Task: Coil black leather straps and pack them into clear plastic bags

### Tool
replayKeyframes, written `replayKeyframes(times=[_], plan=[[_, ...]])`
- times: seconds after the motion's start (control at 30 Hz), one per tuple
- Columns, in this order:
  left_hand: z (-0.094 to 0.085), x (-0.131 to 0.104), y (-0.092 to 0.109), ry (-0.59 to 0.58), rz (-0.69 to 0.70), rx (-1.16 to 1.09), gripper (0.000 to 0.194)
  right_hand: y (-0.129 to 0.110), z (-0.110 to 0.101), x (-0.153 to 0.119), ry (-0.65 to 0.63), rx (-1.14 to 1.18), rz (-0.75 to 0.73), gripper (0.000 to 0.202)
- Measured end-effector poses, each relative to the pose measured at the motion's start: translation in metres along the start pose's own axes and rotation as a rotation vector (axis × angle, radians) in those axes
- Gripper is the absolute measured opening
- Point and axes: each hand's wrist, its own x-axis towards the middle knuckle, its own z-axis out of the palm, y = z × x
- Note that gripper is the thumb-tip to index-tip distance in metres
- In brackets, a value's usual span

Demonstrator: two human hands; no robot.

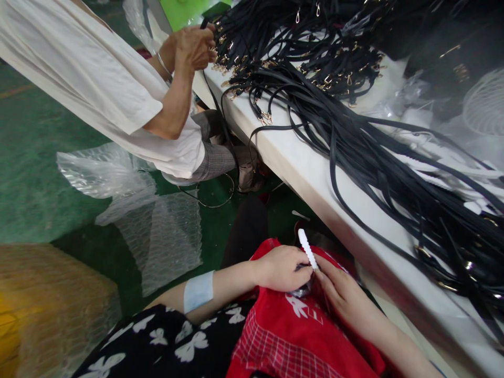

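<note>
Over the red apron [271, 336] in my lap, my two hands meet. My left hand [279, 269] is closed round a small dark item in clear plastic [302, 290], mostly hidden under its fingers. A narrow white strip with wavy edges [307, 249] sticks up between the hands. Its lower end sits at the fingertips of my right hand [339, 287], which look pinched on it. Exactly how each finger grips is hidden.
Black straps with gold clasps [354, 142] lie heaped on the white table [303, 173] to my right, some hanging over its edge. A co-worker's hands [195, 47] work at the far end. Clear bubble wrap [157, 241] lies on the green floor at left.
</note>
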Motion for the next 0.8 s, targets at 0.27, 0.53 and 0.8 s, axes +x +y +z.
replayKeyframes(times=[0.27,0.53,0.8], plan=[[0.0018,0.0002,-0.0020,0.016,0.012,0.028,0.020,-0.0006,0.0001,-0.0001,0.007,0.019,-0.003,0.053],[0.0008,0.0001,-0.0017,0.019,0.018,0.042,0.021,0.0035,0.0007,0.0014,0.031,0.044,-0.038,0.050],[-0.0006,-0.0003,0.0001,0.014,0.022,0.048,0.022,-0.0023,-0.0007,0.0008,0.039,0.058,-0.054,0.048]])
